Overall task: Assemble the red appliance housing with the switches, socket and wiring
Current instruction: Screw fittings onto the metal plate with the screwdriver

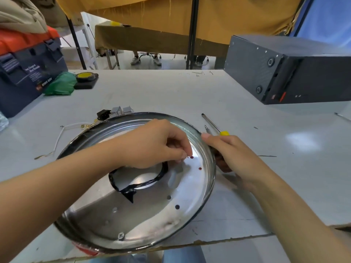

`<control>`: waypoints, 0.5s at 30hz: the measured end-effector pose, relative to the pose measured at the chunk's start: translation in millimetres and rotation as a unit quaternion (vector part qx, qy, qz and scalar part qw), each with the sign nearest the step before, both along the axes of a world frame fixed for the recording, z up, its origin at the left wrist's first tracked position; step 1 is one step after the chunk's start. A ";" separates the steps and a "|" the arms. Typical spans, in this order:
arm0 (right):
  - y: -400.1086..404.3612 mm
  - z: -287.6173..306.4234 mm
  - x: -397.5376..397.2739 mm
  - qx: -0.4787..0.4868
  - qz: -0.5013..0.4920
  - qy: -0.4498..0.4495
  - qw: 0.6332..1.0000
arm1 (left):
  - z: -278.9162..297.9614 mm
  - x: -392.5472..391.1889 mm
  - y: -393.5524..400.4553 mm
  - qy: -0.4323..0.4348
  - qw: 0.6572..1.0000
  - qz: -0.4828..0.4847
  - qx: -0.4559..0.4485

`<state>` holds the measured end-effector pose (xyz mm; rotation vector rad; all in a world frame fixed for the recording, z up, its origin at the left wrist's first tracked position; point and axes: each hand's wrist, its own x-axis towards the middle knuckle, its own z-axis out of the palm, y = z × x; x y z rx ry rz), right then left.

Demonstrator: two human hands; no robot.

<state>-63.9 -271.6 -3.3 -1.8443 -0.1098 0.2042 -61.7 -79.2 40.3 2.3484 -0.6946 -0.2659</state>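
Observation:
A round shiny metal plate (148, 215) with several small holes and a black-edged central opening covers the red housing (85, 250), of which only a sliver shows at the near edge. My left hand (152, 143) hovers over the plate, fingertips pinched on a tiny screw beside a hole (191, 157). My right hand (228, 149) grips the plate's right rim. One screw (121, 235) sits in the plate near the front. A black socket (103, 113), grey switches (122, 110) and white wires (62, 132) lie behind the plate.
Two screwdrivers (212, 123), one with a yellow handle, lie just right of the plate. A dark grey box (288, 73) stands at the back right. A blue-orange toolbox (28, 73), green bag (60, 84) and tape measure (86, 76) sit at the back left. The table edge runs close below the plate.

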 end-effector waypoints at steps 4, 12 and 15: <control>-3.3 -1.2 7.1 0.012 0.004 0.024 1.000 | -5.2 3.7 2.8 0.023 0.999 0.010 -0.020; -0.1 -4.5 30.3 0.031 0.078 0.073 0.994 | -11.3 6.3 6.4 0.041 0.998 0.021 -0.045; 9.5 -3.3 39.0 0.050 0.088 0.121 0.988 | -12.0 6.1 6.2 0.036 0.998 0.023 -0.048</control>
